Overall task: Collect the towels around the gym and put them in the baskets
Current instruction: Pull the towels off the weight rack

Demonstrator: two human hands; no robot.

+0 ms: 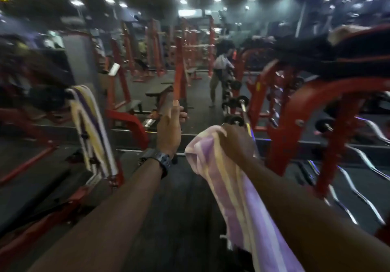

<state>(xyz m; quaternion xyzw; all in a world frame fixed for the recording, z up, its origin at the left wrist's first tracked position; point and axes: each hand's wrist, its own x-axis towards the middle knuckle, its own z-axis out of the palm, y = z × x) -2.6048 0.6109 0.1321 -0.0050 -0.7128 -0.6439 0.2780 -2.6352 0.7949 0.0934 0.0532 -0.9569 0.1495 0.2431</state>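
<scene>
My right hand [235, 143] is closed around a lilac and pale yellow striped towel [230, 191], which hangs down under my forearm. My left hand [169, 127], with a dark watch on the wrist, is raised in front of me, fingers straight and apart, holding nothing. To its left a second towel [91, 130], white, yellow and purple striped, hangs over a red machine. No basket is in view.
Red weight machines [299, 124] stand on both sides. A rack of curved chrome bars [358, 187] fills the lower right. A big wall mirror ahead reflects benches and racks, and a person [220, 71]. Dark rubber floor [179, 208] lies under my arms.
</scene>
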